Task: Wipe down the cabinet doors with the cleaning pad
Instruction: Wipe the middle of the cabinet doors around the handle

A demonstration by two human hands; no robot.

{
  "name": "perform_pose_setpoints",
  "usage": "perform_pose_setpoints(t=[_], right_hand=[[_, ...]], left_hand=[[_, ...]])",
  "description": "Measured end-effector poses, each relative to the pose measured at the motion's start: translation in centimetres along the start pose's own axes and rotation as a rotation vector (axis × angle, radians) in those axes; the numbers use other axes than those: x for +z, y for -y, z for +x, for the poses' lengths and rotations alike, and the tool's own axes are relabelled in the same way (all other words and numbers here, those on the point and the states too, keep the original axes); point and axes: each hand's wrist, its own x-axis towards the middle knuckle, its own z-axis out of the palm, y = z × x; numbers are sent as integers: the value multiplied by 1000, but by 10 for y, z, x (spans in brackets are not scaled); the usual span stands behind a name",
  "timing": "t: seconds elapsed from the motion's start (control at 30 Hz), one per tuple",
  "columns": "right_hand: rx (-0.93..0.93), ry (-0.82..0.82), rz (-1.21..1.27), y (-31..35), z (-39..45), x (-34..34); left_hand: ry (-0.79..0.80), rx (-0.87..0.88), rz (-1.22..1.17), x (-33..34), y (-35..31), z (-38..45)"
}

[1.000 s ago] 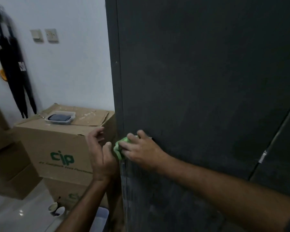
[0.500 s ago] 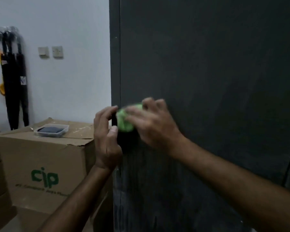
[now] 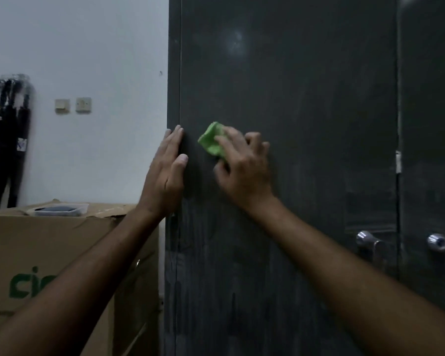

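Observation:
A tall dark grey cabinet door (image 3: 306, 104) fills the middle of the head view. My right hand (image 3: 244, 165) holds a green cleaning pad (image 3: 212, 141) and presses it against the door, a little in from its left edge. My left hand (image 3: 168, 170) lies flat with straight fingers on the cabinet's left edge, just left of the pad. A second door (image 3: 429, 124) stands to the right. Each door carries a round metal knob (image 3: 368, 240), the right one (image 3: 437, 242) beside the seam.
A large cardboard box (image 3: 49, 253) with green lettering stands left of the cabinet, with a small plastic container (image 3: 59, 210) on top. Dark umbrellas (image 3: 8, 140) hang on the white wall at far left, near two wall switches (image 3: 72, 106).
My right hand has carried the pad up the door and to the right, away from the edge. My left hand has risen too and its fingers have straightened flat against the edge.

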Motion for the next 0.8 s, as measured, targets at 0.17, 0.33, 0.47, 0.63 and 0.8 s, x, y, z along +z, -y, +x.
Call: perform_pose_setpoints(t=[0.17,0.33,0.47,0.63,0.8], right_hand=[[-533,84,-102,-69,-31,-31],[256,-235,-82,-69,25,-31],[-182,0,-11,-18,-14,-3],[-170,-88,-78,-116,-37,-47],[259,-294,-4,-83,-16,-29]], left_hand=[[21,-20,17,6,-5,-1],[5,21,186,18,0,-1],[-43,89,250,25,7,-3],[-95,134,306,35,17,-2],[-140,153,380,42,21,-4]])
